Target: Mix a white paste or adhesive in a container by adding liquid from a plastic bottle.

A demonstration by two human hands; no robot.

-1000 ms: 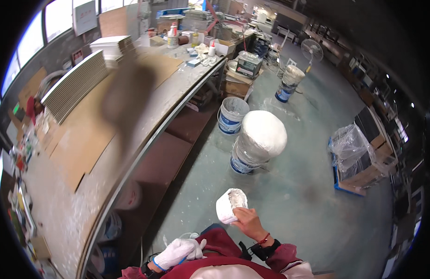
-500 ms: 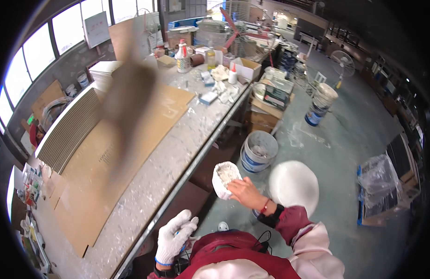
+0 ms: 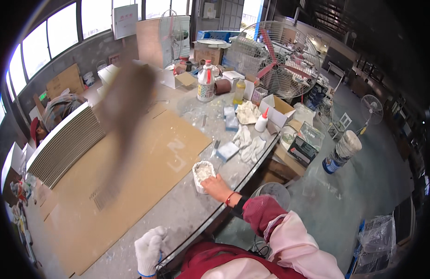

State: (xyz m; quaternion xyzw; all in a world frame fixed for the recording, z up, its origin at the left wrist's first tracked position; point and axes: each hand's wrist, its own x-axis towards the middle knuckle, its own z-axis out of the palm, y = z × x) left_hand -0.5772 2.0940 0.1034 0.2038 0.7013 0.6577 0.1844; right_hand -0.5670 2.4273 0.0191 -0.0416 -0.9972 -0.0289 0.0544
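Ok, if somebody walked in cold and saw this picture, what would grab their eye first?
Probably the big round fan with red blades at the far end of the workbench, behind a clutter of bottles and boxes. Next, the large cardboard sheet lying flat across the bench. Nearer, the bare right hand holds a small white tub of pale paste on the bench, while the gloved left hand rests at the bench's near edge.

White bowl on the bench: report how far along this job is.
Done: the white bowl with pale, lumpy material inside sits on the workbench, beside the cardboard sheet. In hand: the bare right hand grips its rim; the gloved left hand rests at the bench edge. Left: the material looks unused, and the stacked white panels lie untouched.
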